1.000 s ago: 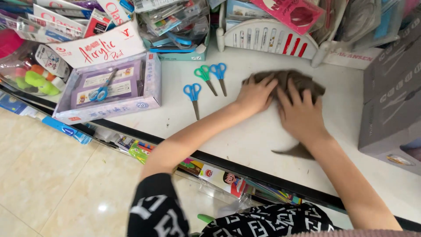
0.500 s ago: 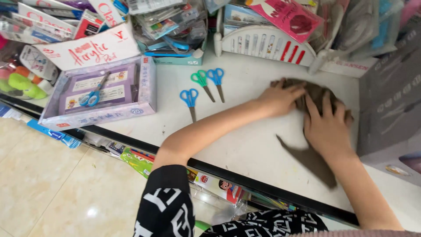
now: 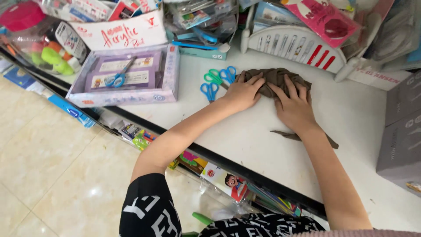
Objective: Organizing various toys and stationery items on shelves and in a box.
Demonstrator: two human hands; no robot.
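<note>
Brown cloth [image 3: 277,77] bunched on white table [image 3: 359,118]; left hand [image 3: 242,92] and right hand [image 3: 294,107] pressed flat on it, fingers spread; scissors [image 3: 215,81] just beside left hand.

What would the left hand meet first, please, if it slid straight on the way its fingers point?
The left hand rests on the brown cloth, fingers pointing up-right. It would first ride over the cloth; beyond that, probably the white rack.
</note>
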